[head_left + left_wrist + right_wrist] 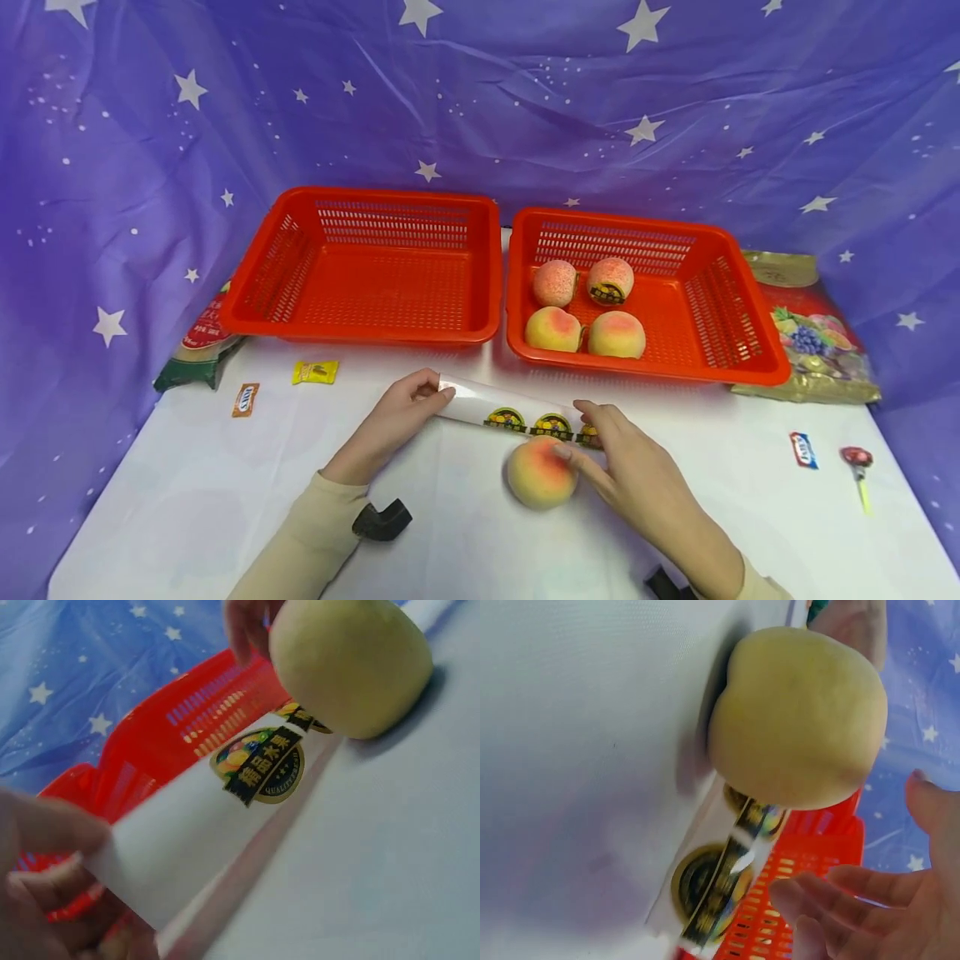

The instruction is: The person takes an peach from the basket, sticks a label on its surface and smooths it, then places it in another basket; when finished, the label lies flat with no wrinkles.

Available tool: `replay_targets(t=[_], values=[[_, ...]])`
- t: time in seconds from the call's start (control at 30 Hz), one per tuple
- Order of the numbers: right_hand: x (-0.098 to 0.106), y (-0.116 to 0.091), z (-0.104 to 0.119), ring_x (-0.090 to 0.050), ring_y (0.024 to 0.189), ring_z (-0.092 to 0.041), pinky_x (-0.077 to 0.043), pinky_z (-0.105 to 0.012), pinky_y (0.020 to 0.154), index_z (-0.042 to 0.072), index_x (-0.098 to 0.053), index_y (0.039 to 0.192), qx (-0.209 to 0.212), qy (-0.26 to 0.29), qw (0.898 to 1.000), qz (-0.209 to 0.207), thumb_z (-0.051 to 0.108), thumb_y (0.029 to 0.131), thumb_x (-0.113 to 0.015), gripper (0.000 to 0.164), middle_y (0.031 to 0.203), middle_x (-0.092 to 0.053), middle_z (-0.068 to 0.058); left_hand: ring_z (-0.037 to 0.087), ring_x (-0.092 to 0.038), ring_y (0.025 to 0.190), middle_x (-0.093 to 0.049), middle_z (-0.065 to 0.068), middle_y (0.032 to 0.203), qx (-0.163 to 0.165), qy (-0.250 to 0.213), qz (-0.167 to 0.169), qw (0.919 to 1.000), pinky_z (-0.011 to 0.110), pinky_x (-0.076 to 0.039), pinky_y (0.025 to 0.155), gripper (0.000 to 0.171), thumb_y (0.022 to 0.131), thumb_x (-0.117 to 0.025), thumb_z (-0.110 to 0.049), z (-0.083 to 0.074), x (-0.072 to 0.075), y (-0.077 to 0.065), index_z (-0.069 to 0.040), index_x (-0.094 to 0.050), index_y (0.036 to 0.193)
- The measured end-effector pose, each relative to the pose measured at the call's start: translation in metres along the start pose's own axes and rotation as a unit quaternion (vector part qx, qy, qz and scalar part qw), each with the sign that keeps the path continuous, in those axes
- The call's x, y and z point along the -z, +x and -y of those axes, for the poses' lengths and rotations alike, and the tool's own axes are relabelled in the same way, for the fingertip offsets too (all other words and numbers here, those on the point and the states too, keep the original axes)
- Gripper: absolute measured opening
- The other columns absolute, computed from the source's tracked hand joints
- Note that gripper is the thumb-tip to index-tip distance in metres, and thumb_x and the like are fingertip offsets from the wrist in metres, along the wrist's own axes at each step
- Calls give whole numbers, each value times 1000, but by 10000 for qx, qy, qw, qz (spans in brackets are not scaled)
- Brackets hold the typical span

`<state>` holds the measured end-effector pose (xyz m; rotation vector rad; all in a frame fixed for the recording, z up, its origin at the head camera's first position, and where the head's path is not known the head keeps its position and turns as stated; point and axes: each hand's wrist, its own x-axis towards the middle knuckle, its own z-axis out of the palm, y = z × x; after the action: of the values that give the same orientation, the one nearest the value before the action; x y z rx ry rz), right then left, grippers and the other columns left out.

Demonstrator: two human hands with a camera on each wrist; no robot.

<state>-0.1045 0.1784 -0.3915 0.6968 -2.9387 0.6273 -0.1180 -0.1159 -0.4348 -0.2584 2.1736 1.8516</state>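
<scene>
My left hand (397, 421) pinches the left end of a white strip of fruit stickers (468, 402) between thumb and fingers. Along the strip run round black-and-gold labels, seen close in the left wrist view, where one label (262, 766) shows its lettering. A yellow-red peach (542, 479) sits on the white table just in front of the strip. My right hand (645, 475) hovers over the strip's right end with fingers spread loosely, its thumb over the peach's edge in the head view. The right wrist view shows a gap between these fingers and the peach (802, 720).
Behind the hands stand two red baskets: the left basket (360, 337) holds nothing, while the right basket (660, 367) holds several peaches, some with labels. Wrapped candies (315, 372), a lollipop (857, 457) and a fruit-printed bag (813, 342) lie around the sides. A starry curtain (525, 108) hangs behind.
</scene>
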Motion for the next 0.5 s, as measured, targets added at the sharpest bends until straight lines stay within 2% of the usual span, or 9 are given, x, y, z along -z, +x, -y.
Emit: replay_targets(t=[0.1, 0.23, 0.37, 0.5], values=[[0, 0, -2, -56, 81, -8, -46, -32, 66, 19, -47, 120, -23, 53, 10000, -47, 52, 80, -56, 52, 99, -56, 7, 21, -41, 77, -44, 5, 76, -219, -363, 69, 9991, 28, -32, 69, 22, 84, -58, -24, -2, 4, -4, -7, -44, 80], [1, 0, -5, -56, 78, -9, -45, -32, 64, 18, -50, 118, 37, 78, 9998, -195, 47, 81, -57, 48, 97, -57, 6, 21, -44, 89, -53, 7, 90, -592, -647, 60, 9961, 31, -32, 80, 10, 83, -49, -15, -5, 7, -8, -5, -51, 86], [2, 2, -8, -56, 76, -9, -45, -30, 61, 16, -52, 115, 226, 76, 9988, -419, 38, 81, -61, 42, 94, -58, 6, 21, -46, 101, -52, 10, 109, -1048, -1131, 314, 9875, 32, -36, 89, 29, 81, -41, -8, -5, 10, -10, -2, -52, 106], [2, 5, -11, -56, 76, -8, -44, -28, 60, 14, -55, 111, 410, 86, 9970, -644, 28, 79, -65, 36, 94, -58, 6, 22, -48, 102, -52, 10, 111, -1381, -1555, 535, 9767, 32, -39, 88, 39, 78, -37, -3, -5, 14, -12, 0, -48, 115]])
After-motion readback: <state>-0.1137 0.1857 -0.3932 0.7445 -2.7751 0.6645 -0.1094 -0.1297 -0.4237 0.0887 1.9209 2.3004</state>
